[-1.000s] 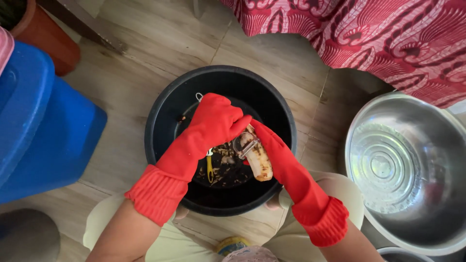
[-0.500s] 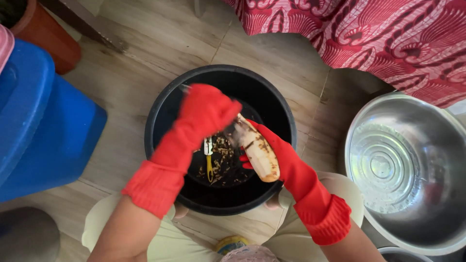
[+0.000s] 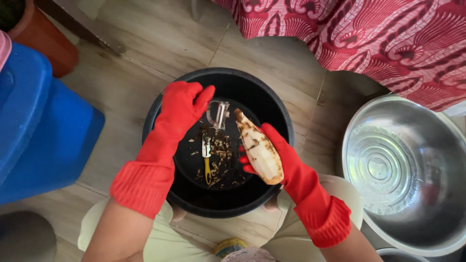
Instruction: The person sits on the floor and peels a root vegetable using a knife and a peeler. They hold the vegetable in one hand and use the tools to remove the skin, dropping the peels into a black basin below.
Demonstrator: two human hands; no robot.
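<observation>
1. Left hand (image 3: 182, 104), red rubber glove, centre-left of frame: closed around a metal peeler (image 3: 218, 115), whose blade end points toward the root's upper tip.
2. Right hand (image 3: 276, 155), red rubber glove, centre of frame: fingers wrapped round a pale, mostly peeled root (image 3: 258, 151), held tilted, brown skin remaining at its upper tip.
3. Black bucket (image 3: 165, 104), round, centre of frame, directly beneath both hands; brown peel scraps (image 3: 223, 150) scattered on its floor.
4. Second peeler, yellow handle (image 3: 207, 160), lying flat inside the bucket among the scraps.
5. Steel basin (image 3: 437, 233), large, right edge of frame, holding clear water; well apart from the bucket.
6. Blue plastic container (image 3: 43, 131), left edge of frame.
7. Red patterned cloth (image 3: 378, 34), upper right, hanging over the floor.
8. Terracotta pot (image 3: 43, 43), upper left corner, partly out of frame.
</observation>
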